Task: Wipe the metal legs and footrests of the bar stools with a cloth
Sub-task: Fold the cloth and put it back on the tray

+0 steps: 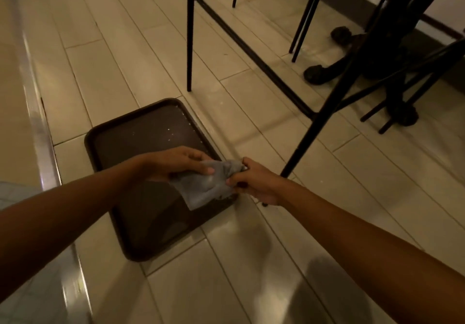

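Arms outstretched; left hand [173, 163], right hand [254, 183] pinch cloth [205, 187].

A pale tiled floor [120, 54] is bearing a brown tray [141, 142], lying flat near centre. Black metal stool legs [189, 54] are standing on the tiles farther off, to the right. What appears to be a dark pedestal foot [319, 73] is resting at far right.

The tray [120, 147] lies on the floor [125, 46], left of the stool legs [189, 46].
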`<state>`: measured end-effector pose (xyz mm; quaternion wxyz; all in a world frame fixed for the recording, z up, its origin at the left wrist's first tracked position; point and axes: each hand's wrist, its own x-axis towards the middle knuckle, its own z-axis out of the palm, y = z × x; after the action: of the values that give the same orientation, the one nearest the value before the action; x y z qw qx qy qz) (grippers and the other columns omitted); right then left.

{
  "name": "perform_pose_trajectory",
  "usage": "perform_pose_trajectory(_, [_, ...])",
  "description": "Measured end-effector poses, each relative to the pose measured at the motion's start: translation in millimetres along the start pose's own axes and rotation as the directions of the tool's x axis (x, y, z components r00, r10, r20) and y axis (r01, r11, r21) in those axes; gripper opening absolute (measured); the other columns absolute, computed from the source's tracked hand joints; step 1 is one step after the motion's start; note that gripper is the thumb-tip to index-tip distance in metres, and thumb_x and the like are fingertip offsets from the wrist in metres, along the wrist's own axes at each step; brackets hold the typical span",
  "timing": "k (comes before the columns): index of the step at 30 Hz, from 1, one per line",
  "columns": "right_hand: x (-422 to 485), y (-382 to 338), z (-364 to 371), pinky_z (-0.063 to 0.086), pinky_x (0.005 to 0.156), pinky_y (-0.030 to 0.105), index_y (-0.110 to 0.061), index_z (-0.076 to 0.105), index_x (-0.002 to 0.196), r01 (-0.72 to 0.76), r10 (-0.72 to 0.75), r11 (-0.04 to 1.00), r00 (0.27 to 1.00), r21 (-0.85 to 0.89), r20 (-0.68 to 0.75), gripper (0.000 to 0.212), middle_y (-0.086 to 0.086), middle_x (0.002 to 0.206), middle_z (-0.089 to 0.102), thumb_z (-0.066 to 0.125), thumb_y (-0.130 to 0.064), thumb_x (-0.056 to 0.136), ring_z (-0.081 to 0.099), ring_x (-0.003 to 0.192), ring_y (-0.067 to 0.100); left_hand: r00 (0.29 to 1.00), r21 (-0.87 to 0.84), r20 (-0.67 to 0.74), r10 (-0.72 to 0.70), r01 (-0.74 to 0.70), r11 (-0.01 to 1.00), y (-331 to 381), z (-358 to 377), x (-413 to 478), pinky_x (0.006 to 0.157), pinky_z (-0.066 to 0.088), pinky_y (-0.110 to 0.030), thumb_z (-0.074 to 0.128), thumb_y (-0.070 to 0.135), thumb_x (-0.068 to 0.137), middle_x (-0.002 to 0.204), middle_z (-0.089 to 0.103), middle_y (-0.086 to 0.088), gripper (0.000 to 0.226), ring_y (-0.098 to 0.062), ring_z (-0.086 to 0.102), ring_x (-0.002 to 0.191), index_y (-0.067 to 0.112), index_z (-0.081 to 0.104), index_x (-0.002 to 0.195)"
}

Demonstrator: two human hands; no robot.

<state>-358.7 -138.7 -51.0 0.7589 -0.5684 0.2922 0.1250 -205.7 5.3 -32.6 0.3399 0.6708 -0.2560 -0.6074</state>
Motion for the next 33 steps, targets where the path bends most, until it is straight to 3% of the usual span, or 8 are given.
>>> perform_pose_trajectory(3, [26, -2, 24, 0.056, 0.071, 0.029, -0.009, 0.043, 0.103, 0.019, -0.014, 0.996, 0.998, 0.085, -0.059, 0.035, 0.010, 0.104, 0.055, 0.055, 0.013, 0.078, 0.058, 0.099, 0.026, 0.998, -0.025, -0.056, 0.030, -0.031, 0.999, -15, -27, -1, 0.073, 0.056, -0.030, 0.083, 0.046, 0.053, 0.097, 0.071, -0.008, 0.058, -0.020, 0.068, 0.085, 0.018, 0.068, 0.101])
perform_pose_trajectory(7, [56, -5, 52, 0.055, 0.074, 0.036, 0.000, 0.046, 0.117, 0.008, 0.006, 0.988, 0.996, 0.151, -0.094, 0.038, 0.017, 0.108, 0.056, 0.055, 0.004, 0.080, 0.059, 0.099, 0.029, 0.986, -0.041, -0.158, 0.054, -0.062, 0.997, -32, -54, -3, 0.063, 0.055, -0.023, 0.077, 0.043, 0.061, 0.091, 0.070, -0.001, 0.046, -0.012, 0.067, 0.078, 0.020, 0.066, 0.099])
perform_pose_trajectory(11, [73, 0, 75, 0.054, 0.074, 0.033, -0.003, 0.057, 0.116, -0.047, 0.074, 0.980, 0.989, 0.194, -0.131, 0.032, 0.020, 0.115, 0.061, 0.055, -0.021, 0.089, 0.059, 0.103, 0.028, 0.987, -0.027, -0.160, 0.025, -0.030, 0.999, -56, -77, -4, 0.070, 0.055, -0.024, 0.066, 0.022, 0.083, 0.108, 0.065, -0.005, 0.032, -0.019, 0.064, 0.096, 0.017, 0.060, 0.114])
perform_pose_trajectory(16, [87, 22, 89, 0.054, 0.074, 0.032, -0.005, 0.049, 0.092, -0.033, 0.103, 0.976, 0.941, 0.217, -0.321, 0.010, 0.017, 0.107, 0.058, 0.057, -0.006, 0.086, 0.059, 0.099, 0.028, 0.979, -0.006, -0.204, -0.002, 0.001, 1.000, -73, -96, -2, 0.069, 0.052, -0.022, 0.068, 0.013, 0.080, 0.113, 0.056, -0.001, 0.045, -0.018, 0.058, 0.100, 0.021, 0.054, 0.122])
perform_pose_trajectory(21, [90, 38, 96, 0.052, 0.077, 0.034, -0.008, 0.049, 0.088, -0.009, 0.135, 0.955, 0.902, 0.296, -0.409, 0.014, 0.012, 0.096, 0.056, 0.056, 0.004, 0.084, 0.059, 0.087, 0.023, 0.943, -0.022, -0.327, 0.064, -0.076, 0.997, -86, -97, 12, 0.064, 0.047, -0.016, 0.067, 0.006, 0.078, 0.106, 0.053, 0.006, 0.045, -0.009, 0.054, 0.092, 0.021, 0.052, 0.118])
perform_pose_trajectory(24, [97, 46, 96, 0.052, 0.082, 0.035, -0.008, 0.047, 0.104, -0.017, 0.157, 0.948, 0.893, 0.316, -0.422, 0.024, 0.012, 0.101, 0.055, 0.055, 0.003, 0.085, 0.059, 0.089, 0.022, 0.898, 0.006, -0.432, 0.083, -0.089, 0.996, -96, -93, 25, 0.069, 0.044, -0.018, 0.067, 0.002, 0.078, 0.110, 0.052, 0.001, 0.045, -0.015, 0.052, 0.102, 0.016, 0.053, 0.118])
perform_pose_trajectory(28, [110, 55, 93, 0.052, 0.081, 0.034, -0.007, 0.043, 0.120, -0.080, 0.224, 0.939, 0.882, 0.336, -0.414, 0.038, 0.013, 0.108, 0.055, 0.056, 0.001, 0.085, 0.058, 0.092, 0.024, 0.885, 0.084, -0.462, 0.060, -0.024, 0.996, -116, -86, 43, 0.088, 0.043, -0.027, 0.061, 0.001, 0.083, 0.122, 0.052, -0.005, 0.043, -0.020, 0.049, 0.115, 0.013, 0.051, 0.124])
perform_pose_trajectory(33, [123, 55, 86, 0.051, 0.080, 0.032, -0.006, 0.041, 0.123, -0.147, 0.198, 0.980, 0.817, 0.136, -0.542, 0.046, 0.015, 0.116, 0.054, 0.061, -0.003, 0.081, 0.055, 0.092, 0.023, 0.863, 0.256, -0.494, 0.111, 0.022, 0.967, -121, -80, 53, 0.098, 0.036, -0.027, 0.054, 0.009, 0.090, 0.139, 0.044, -0.005, 0.046, -0.021, 0.042, 0.128, 0.015, 0.043, 0.135])
